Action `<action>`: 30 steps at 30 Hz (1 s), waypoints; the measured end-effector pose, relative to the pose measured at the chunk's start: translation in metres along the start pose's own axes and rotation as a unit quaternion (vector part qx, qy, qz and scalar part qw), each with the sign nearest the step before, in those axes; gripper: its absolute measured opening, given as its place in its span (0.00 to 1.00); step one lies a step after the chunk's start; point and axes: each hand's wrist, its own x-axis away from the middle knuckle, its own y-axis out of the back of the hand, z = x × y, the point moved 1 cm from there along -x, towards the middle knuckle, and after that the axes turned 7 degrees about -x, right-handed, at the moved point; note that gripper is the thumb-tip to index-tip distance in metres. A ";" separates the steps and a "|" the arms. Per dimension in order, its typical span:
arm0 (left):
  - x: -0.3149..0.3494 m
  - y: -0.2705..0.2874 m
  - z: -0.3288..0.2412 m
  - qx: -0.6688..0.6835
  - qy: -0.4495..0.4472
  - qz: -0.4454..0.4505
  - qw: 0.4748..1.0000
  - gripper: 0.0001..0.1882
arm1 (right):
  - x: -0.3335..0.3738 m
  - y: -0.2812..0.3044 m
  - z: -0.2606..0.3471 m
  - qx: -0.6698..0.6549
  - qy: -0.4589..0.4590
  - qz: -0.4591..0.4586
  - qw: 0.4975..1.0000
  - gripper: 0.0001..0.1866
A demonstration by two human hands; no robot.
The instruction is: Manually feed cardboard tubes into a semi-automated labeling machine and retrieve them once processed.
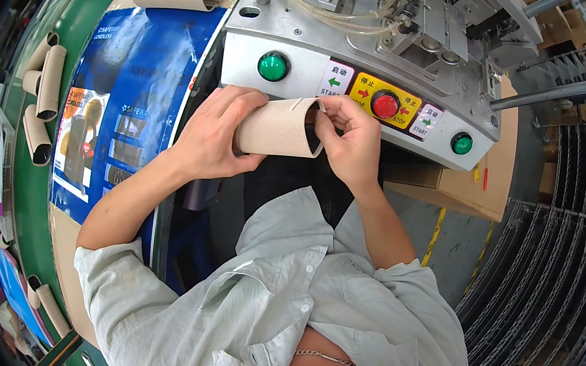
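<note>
A beige tube (281,129) is held in the air just off centre, toward twelve o'clock. The left hand (215,134) wraps its nine-o'clock end, thumb beneath. The right hand's (348,142) fingers appear to pinch the rim at its open three-o'clock end. A machine (421,75) stands at one o'clock. The step seems to be working that rim; continuing calls for steady left-hand support.

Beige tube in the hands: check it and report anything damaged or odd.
A small pale mark breaks the even surface of the tube near the open end by the right hand. It might be damage, but it is too small to tell.
</note>
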 end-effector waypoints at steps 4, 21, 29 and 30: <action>0.001 0.000 0.000 0.003 -0.005 -0.001 1.000 0.40 | 0.001 0.003 0.005 0.021 -0.009 -0.001 1.000 0.13; -0.012 0.030 0.036 0.715 0.290 -0.079 0.631 0.41 | 0.035 0.010 -0.051 -0.174 -0.174 0.108 0.963 0.23; -0.008 0.114 0.086 0.141 0.177 -0.101 0.969 0.37 | 0.071 0.053 -0.212 -0.032 -0.314 0.093 0.944 0.19; -0.005 0.112 0.090 -0.035 0.143 -0.075 0.986 0.38 | 0.078 0.060 -0.227 -0.035 -0.304 0.100 0.947 0.19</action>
